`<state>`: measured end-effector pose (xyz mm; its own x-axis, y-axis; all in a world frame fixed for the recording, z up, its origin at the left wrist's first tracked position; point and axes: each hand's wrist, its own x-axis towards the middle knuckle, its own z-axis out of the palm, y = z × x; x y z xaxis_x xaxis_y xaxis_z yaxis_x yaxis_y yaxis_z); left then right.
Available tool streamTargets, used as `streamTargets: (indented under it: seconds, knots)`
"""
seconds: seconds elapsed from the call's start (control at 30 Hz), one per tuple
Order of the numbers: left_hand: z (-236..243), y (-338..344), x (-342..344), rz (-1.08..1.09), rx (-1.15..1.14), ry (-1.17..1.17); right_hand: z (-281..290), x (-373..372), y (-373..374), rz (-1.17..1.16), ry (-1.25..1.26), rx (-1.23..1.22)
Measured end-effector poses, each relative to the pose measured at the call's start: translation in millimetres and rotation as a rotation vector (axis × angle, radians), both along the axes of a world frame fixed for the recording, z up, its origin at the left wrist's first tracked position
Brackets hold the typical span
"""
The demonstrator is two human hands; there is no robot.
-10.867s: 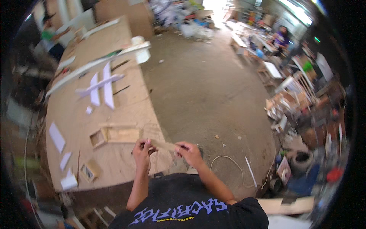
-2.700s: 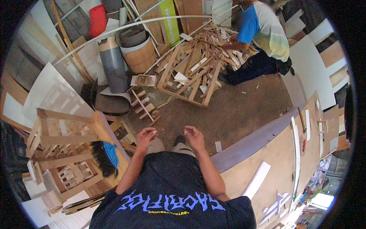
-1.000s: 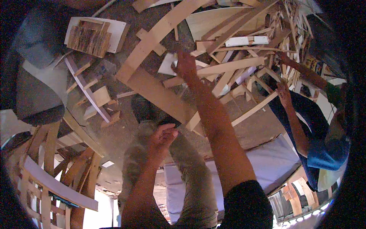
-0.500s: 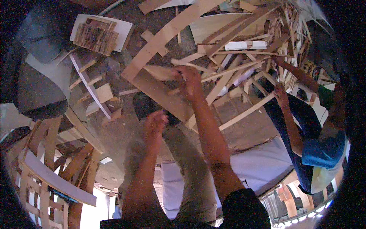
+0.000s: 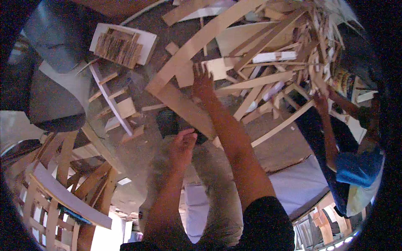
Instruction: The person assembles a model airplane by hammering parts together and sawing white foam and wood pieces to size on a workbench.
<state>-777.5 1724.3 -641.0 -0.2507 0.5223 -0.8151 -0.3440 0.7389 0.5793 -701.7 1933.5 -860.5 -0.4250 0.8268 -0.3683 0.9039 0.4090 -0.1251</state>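
Note:
My right hand (image 5: pixel 203 83) is stretched forward with its fingers spread. It is over the wood pieces beyond a long plank (image 5: pixel 184 109) that lies slanting in front of me. A pale flat wooden piece (image 5: pixel 217 69) is just beyond its fingertips; contact cannot be made out. My left hand (image 5: pixel 183 143) hovers above my knees with its fingers curled in, close to the plank's near side. What it holds, if anything, is too small to tell. A second long plank (image 5: pixel 188 52) meets the first at a corner and runs away to the far right.
A heap of wooden strips and offcuts (image 5: pixel 272 83) spreads across the right. There a co-worker's hand (image 5: pixel 320 102) is among the strips. At the far left stands a stack of small wood pieces (image 5: pixel 119 47) on a white board (image 5: pixel 147 42). A slatted wooden frame (image 5: pixel 52 201) is at the lower left.
My right hand has gone from curled fingers to spread ones and reached slightly farther away. The left hand stays low and curled. The whole view has shifted a little; the co-worker's arms have moved.

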Motion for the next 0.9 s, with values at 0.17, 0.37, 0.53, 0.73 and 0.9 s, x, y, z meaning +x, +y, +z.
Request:
streamTargets:
  seconds: [0.17, 0.37, 0.53, 0.73, 0.9]
  knots:
    - [4, -5, -31, -0.075, 0.059, 0.098, -41, 23, 3, 0.139, -0.271, 0.138]
    - [-25, -21, -22, 0.07, 0.003, -0.124, 37, 65, -8, 0.306, -0.154, -0.244]
    - [-25, -29, -5, 0.103, 0.162, 0.053, 214, 82, -50, -0.396, 0.456, -0.287]
    - [172, 18, -33, 0.114, 0.414, -0.041, 415, 104, -112, -0.785, 0.901, -0.841]
    - [354, 58, -61, -0.325, 0.294, 0.217, 570, 66, -108, -0.696, 1.106, -0.756]
